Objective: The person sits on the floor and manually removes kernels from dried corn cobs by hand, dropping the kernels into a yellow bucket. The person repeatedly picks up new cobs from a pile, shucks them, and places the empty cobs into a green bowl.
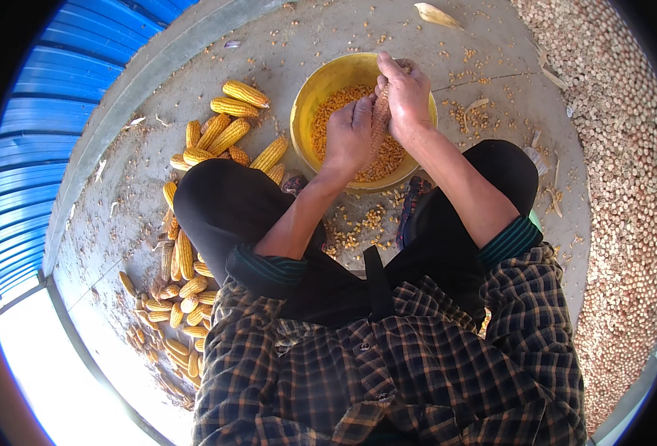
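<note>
Over a yellow bucket [303,114] on the floor between my feet, both my hands meet at a long reddish corn cob [380,120]. Its visible side is largely stripped of kernels. My right hand [405,95] wraps the cob's upper part, thumb pointing up. Lower on its left side, my left hand [349,134] grips it with curled fingers, which partly hide the contact. Loose yellow corn kernels [387,161] cover the bucket's bottom.
Unshelled ears of corn [232,136] lie left of the bucket, with a larger heap [186,295] beside my left leg. Bare cobs form a wide pile [624,167] on the right. Spilled kernels [370,223] and husk scraps [439,15] dot the concrete floor. A blue corrugated wall [49,117] stands left.
</note>
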Demonstrator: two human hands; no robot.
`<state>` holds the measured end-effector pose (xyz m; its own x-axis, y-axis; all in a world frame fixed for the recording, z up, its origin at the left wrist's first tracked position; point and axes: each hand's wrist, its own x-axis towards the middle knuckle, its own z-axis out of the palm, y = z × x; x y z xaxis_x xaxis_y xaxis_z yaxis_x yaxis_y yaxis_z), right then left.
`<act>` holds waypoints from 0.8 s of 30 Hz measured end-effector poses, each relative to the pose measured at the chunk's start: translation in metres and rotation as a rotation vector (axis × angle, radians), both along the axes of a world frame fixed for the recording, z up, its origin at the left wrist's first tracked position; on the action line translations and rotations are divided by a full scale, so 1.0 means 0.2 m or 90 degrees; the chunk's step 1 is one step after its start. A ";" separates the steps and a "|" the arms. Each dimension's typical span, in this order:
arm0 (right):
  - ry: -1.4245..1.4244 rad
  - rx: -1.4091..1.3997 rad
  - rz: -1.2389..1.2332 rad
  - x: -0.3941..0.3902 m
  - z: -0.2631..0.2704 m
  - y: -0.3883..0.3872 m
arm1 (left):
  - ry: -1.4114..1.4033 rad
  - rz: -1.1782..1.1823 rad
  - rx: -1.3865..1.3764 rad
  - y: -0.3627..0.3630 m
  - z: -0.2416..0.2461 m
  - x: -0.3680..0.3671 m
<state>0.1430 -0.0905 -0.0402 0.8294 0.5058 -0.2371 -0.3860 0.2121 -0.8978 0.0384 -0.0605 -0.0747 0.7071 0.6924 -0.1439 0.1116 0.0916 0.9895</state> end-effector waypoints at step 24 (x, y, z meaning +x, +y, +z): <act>-0.090 0.289 -0.179 0.51 0.48 -0.53 | -0.066 0.179 -0.154 0.12 0.05 -0.06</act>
